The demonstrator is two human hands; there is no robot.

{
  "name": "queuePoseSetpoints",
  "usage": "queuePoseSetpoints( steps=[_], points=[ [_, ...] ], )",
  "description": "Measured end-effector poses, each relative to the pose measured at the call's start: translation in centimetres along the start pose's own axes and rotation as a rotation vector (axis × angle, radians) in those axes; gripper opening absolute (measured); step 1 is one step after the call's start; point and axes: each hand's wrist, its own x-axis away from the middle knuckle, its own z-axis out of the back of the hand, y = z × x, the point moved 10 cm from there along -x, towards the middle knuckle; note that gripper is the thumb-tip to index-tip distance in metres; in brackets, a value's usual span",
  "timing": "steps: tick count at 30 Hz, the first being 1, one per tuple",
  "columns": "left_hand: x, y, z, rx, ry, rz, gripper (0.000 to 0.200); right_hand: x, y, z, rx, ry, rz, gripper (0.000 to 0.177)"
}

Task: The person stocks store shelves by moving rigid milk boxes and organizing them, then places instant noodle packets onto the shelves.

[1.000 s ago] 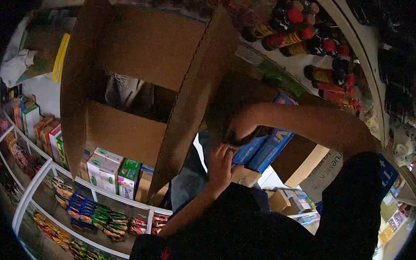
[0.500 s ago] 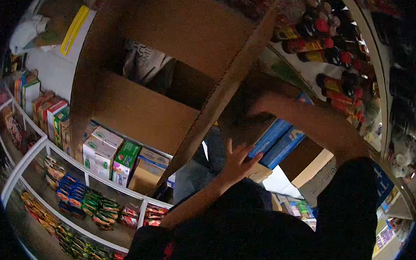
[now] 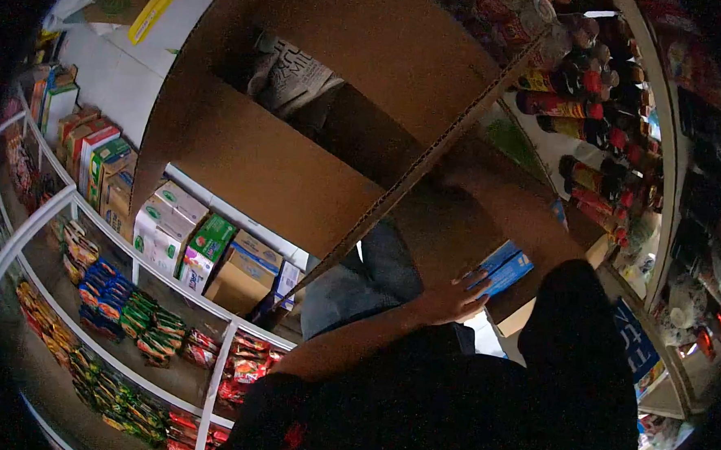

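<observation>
The light is dim. A white rack (image 3: 32, 239) is on the left — a shelf (image 3: 668, 151) on the right.

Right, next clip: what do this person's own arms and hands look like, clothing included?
Dark, probably black top with short sleeves; a small red mark shows near the left sleeve. Both forearms are bare. The left hand has no glove. The right hand is too lost in shadow to tell.
</observation>
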Motion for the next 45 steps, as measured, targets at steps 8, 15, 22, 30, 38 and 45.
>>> queuePoseSetpoints(
  steps=[8, 15, 22, 30, 38, 45],
  points=[
    [0.0, 0.1, -4.8, 0.566, -0.088, 0.216, 0.039, 1.3, -8.5, -6.4, 0.051, -0.061, -0.006, 0.041],
    [-0.5, 0.4, -1.5, 0.298, 0.089, 0.174, 0.026, 5.2, -3.7, -3.3, 0.129, -0.091, -0.014, 0.039],
    [0.1, 1.6, -2.0, 0.116, 0.058, -0.027, 0.029, 2.5, -9.1, -4.3, 0.245, -0.174, -0.028, 0.037],
    [0.2, 1.7, 0.2, 0.082, 0.191, -0.058, 0.02, 0.4, -9.2, -1.0, 0.378, -0.262, 0.008, 0.034],
    [0.1, 0.7, -0.8, 0.184, 0.212, 0.071, 0.021, 2.4, -9.9, -0.3, 0.518, -0.308, 0.004, 0.032],
    [0.8, -0.4, -2.0, 0.04, -0.034, 0.063, 0.026, 7.2, -7.9, 0.6, 0.369, -0.169, -0.357, 0.031]
  ],
)
